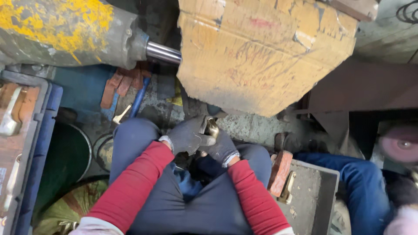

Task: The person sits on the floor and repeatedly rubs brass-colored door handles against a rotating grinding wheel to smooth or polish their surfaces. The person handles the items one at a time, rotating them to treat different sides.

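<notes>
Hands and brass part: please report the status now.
Left hand and right hand, both gloved, closed on brass part above knees. Yellow guard just ahead. Another person's leg at right.

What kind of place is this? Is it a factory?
Probably a metal workshop. A worn yellow machine guard hangs over the gloved left hand and right hand, which hold a small brass part; a grinding wheel sits nearby.
</notes>
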